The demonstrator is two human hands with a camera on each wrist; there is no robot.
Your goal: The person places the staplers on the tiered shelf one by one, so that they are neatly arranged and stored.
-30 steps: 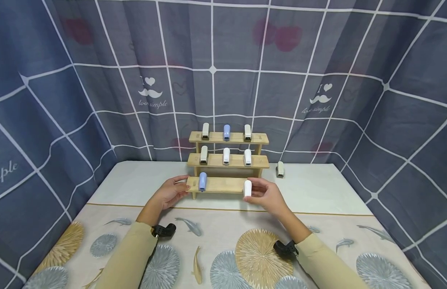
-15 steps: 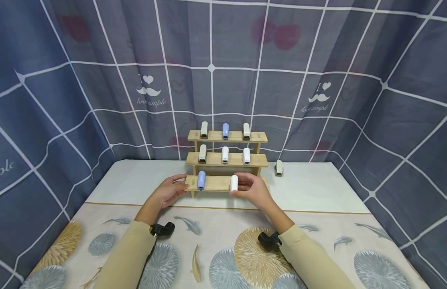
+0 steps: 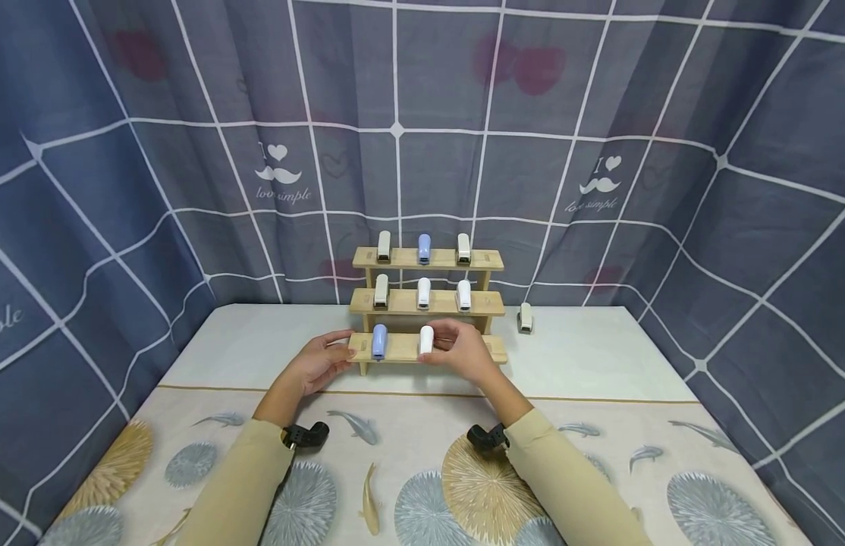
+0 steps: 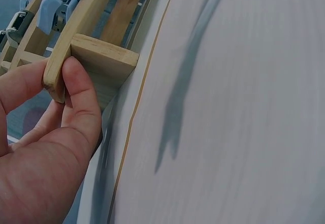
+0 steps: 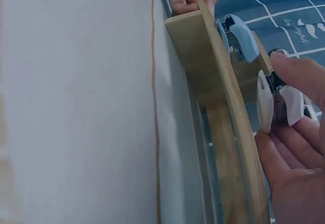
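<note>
A three-tier wooden display shelf (image 3: pixel 402 349) carries small staplers. My left hand (image 3: pixel 321 362) pinches the left end of its lowest board; in the left wrist view the thumb lies under the board edge (image 4: pixel 55 76). With its thumb and fingers my right hand (image 3: pixel 466 354) holds a white stapler (image 3: pixel 425 340) at the middle of that lowest board. The right wrist view shows the white stapler (image 5: pixel 293 104) on its side of the frame, between thumb and fingertips, close over the board. A blue stapler (image 3: pixel 379 341) stands left of it, near my left hand.
On the middle tier stand a beige stapler (image 3: pixel 381 291) and two white ones (image 3: pixel 423 293). The top tier bears a blue stapler (image 3: pixel 424 249) between two beige ones (image 3: pixel 384 247). Another beige stapler (image 3: pixel 525 318) lies on the table right of the shelf. A checked curtain (image 3: pixel 436 174) hangs behind.
My right hand has moved left along the lowest board with the white stapler, from its right end to the middle. My left hand keeps its place on the board's left end.
</note>
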